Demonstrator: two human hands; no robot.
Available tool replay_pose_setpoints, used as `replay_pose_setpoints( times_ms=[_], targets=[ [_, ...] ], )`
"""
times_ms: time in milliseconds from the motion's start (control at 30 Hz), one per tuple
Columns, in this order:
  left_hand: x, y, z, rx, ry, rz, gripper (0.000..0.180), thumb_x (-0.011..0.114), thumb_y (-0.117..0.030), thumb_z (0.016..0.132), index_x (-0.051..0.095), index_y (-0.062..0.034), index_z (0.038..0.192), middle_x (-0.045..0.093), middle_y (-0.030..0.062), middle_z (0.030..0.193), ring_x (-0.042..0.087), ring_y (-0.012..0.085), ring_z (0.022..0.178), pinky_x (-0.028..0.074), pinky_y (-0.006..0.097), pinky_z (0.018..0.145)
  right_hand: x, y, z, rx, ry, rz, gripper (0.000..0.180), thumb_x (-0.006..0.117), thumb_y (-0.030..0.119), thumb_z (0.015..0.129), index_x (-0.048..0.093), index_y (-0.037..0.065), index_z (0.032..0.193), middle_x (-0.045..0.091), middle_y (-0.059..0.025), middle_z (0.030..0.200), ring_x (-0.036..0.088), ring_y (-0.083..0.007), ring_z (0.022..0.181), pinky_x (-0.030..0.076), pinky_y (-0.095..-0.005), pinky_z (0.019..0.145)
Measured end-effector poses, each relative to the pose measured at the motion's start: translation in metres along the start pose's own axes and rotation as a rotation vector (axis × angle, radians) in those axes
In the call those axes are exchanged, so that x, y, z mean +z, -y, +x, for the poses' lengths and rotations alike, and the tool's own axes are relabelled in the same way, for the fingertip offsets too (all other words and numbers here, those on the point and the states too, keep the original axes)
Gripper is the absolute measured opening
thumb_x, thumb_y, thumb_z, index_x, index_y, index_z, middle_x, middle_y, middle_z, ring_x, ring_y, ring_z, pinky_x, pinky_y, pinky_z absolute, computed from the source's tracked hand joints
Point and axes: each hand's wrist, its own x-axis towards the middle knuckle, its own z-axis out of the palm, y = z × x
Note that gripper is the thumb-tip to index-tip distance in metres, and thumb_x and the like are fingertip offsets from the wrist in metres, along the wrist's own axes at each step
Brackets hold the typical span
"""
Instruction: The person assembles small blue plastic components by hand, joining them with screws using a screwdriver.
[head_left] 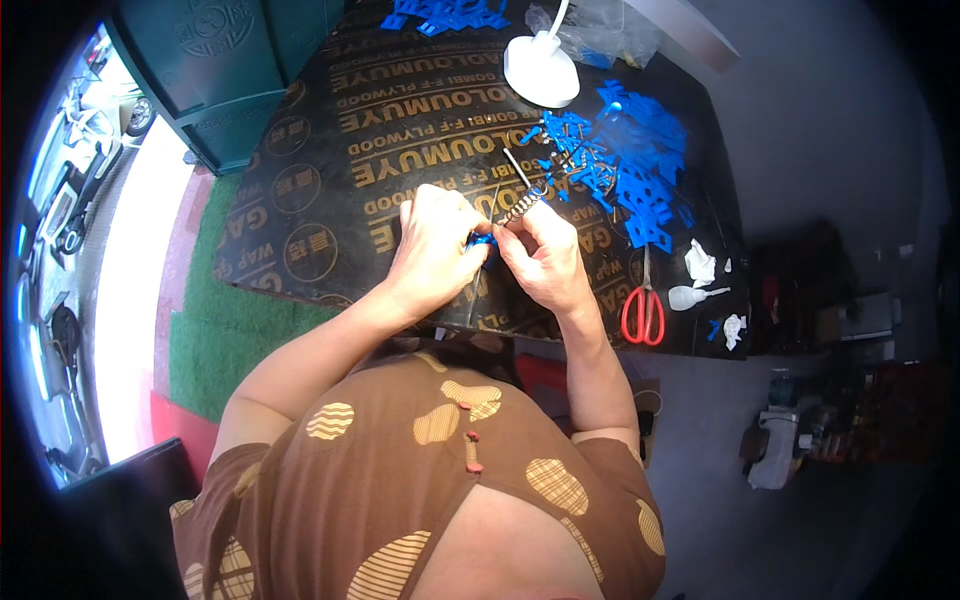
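Observation:
My left hand (436,245) is closed near the front of the table, its fingertips pinching a small blue plastic piece (480,239). Close beside it, my right hand (547,260) is closed too, thumb and forefinger meeting near that piece. A dark metal coil spring (524,203) slants up from the right fingers and seems to be in their grip. Between the hands stands a thin, needle-like rod (495,203); which hand holds it I cannot tell. Just beyond the coil is a pale thin stick (515,166). The fingertips hide most of the blue piece.
Many flat blue plastic pieces (640,150) are heaped on the dark printed plywood table (400,130). Red-handled scissors (643,312), a small white squeeze bottle (690,297) and crumpled white paper (700,262) lie at right. A white lamp base (541,72) stands at the back.

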Motion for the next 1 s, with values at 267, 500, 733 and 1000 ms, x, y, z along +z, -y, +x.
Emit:
replay_pose_setpoints(
  times_ms=[267,500,733,1000],
  targets=[
    [0.0089,0.0013,0.0021,0.006,-0.077,-0.057,0.010,0.070,-0.013,0.069,0.065,-0.0092,0.076,0.060,0.0035,0.085,0.049,0.0262,0.096,0.035,0.043,0.084,0.0006,-0.0011,0.0009,-0.031,-0.003,-0.011,0.015,0.068,0.001,0.076,0.055,-0.001,0.070,0.051,-0.0114,0.066,0.051,-0.0265,0.060,0.042,-0.0359,0.056],
    [0.0088,0.0021,0.0030,0.009,-0.105,-0.081,0.009,0.070,-0.012,0.067,0.063,-0.0079,0.069,0.061,0.0027,0.081,0.051,0.0256,0.092,0.036,0.042,0.083,-0.0004,0.0043,0.0013,-0.019,0.006,-0.037,0.015,0.068,0.001,0.076,0.055,0.000,0.070,0.051,-0.0116,0.066,0.051,-0.0272,0.060,0.042,-0.0363,0.056],
    [0.0083,0.0016,0.0032,0.020,-0.119,-0.092,0.009,0.070,-0.011,0.067,0.062,-0.0075,0.069,0.061,0.0030,0.082,0.051,0.0257,0.092,0.036,0.042,0.083,-0.0011,0.0077,0.0017,-0.052,-0.005,-0.084,0.014,0.068,0.001,0.076,0.055,0.000,0.071,0.052,-0.0128,0.067,0.053,-0.0294,0.062,0.043,-0.0378,0.058],
    [0.0099,0.0023,0.0030,0.029,-0.115,-0.087,0.009,0.070,-0.011,0.067,0.062,-0.0074,0.069,0.060,0.0032,0.082,0.051,0.0259,0.093,0.036,0.042,0.083,-0.0003,0.0055,0.0003,-0.059,-0.011,-0.079,0.014,0.068,0.001,0.076,0.055,0.000,0.071,0.052,-0.0131,0.068,0.054,-0.0296,0.062,0.043,-0.0379,0.058]
  ],
)
